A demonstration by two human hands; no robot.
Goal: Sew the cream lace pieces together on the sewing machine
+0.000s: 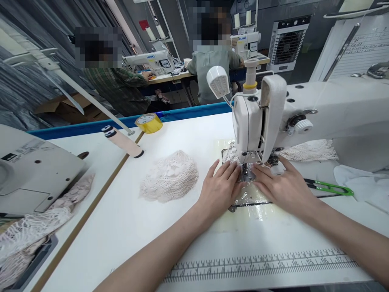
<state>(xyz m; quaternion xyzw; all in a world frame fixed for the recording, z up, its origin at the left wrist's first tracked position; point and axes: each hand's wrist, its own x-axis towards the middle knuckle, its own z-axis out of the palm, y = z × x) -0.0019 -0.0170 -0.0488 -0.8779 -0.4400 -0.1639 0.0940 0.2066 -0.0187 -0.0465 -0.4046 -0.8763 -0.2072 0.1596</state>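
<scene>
A white sewing machine [249,121] stands over the table, its presser foot [244,169] down near the metal needle plate. White lace fabric [231,153] shows by the foot, partly hidden by fingers and the machine head. My left hand [221,184] lies flat just left of the foot, fingers stretched forward onto the lace. On the other side, my right hand [284,184] rests with its fingers extended toward the foot. Whether the right fingertips press on lace cannot be made out. A pile of pale lace pieces [172,176] sits left of my left hand.
Green-handled thread snips [334,187] lie right of my right hand, near white cloth [358,184]. More lace [313,150] lies behind the machine arm. Yellow tape [148,123] and a thread cone [124,142] are back left. A ruler strip [258,265] edges the table. Two people sit beyond.
</scene>
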